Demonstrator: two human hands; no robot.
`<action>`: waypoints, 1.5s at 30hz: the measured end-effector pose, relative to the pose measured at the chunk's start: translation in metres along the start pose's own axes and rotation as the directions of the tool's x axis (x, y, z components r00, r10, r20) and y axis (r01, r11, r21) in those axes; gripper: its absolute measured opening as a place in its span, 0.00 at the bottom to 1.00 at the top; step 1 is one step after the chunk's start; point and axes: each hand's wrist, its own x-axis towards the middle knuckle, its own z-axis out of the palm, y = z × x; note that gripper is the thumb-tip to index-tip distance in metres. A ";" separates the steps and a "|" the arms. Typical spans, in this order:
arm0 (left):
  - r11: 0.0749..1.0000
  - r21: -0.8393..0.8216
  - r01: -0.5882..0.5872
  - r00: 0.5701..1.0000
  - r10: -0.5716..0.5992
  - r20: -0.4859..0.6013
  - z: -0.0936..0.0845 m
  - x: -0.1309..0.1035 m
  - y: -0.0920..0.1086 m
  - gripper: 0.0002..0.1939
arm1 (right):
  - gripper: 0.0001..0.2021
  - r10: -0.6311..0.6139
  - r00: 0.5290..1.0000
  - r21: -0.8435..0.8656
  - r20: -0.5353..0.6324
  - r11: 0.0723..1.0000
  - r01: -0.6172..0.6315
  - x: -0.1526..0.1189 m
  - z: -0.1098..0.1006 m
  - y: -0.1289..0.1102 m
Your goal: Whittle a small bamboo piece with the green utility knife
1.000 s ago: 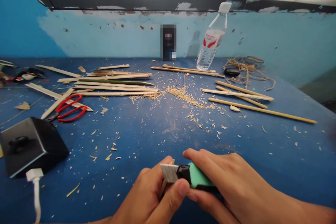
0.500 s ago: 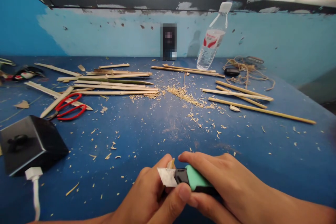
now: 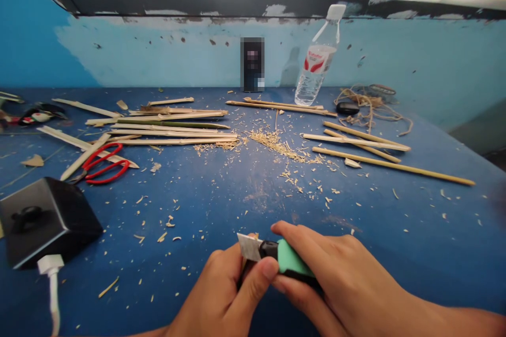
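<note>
The blue table [image 3: 221,189] forms the work surface. Both hands sit over its near edge, close together. The right hand [image 3: 340,268] is clamped on the handle of the utility knife [image 3: 292,259], index finger extended over the top. The left hand [image 3: 221,289] has its fingers closed around a stick [image 3: 256,235], whose pale tip shows just behind the blade [image 3: 250,247]; the rest is mostly hidden. The left thumb lies against or just beside the knife's black collar; exact contact cannot be told. Recommended practice: brace the stick firmly, guide with the thumb behind the edge, take thin strokes at a shallow angle, and keep the left fingers off the blade's path. Shavings [image 3: 272,142] lie beyond the hands.
</note>
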 end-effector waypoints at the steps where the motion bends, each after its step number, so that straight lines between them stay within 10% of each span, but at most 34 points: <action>1: 0.998 -0.043 0.034 0.999 -0.034 0.000 0.001 0.001 0.000 0.27 | 0.23 -0.007 1.000 0.000 -0.005 1.000 0.007 0.000 0.002 0.001; 14: 0.961 -0.235 0.145 0.961 -0.081 0.264 -0.009 -0.002 0.005 0.30 | 0.13 0.265 0.963 0.154 0.037 0.951 -0.268 0.013 -0.011 0.030; 23: 0.783 -0.552 0.287 0.924 -0.075 0.374 -0.001 -0.007 -0.001 0.25 | 0.17 -0.057 0.997 0.154 -0.051 0.986 0.065 0.005 -0.018 0.015; 29: 0.883 -0.447 0.142 0.903 0.069 0.423 -0.006 -0.001 -0.002 0.24 | 0.24 -0.104 0.993 0.074 0.060 0.992 0.099 0.003 -0.015 0.016; 36: 0.903 -0.413 0.116 0.980 -0.037 0.194 0.008 -0.008 0.004 0.27 | 0.25 -0.124 0.987 0.108 0.103 0.988 0.112 0.005 -0.015 0.017; 45: 0.922 -0.367 0.119 0.914 0.042 0.403 -0.002 0.003 -0.001 0.26 | 0.28 -0.150 0.985 0.087 0.084 0.986 0.143 0.007 -0.015 0.013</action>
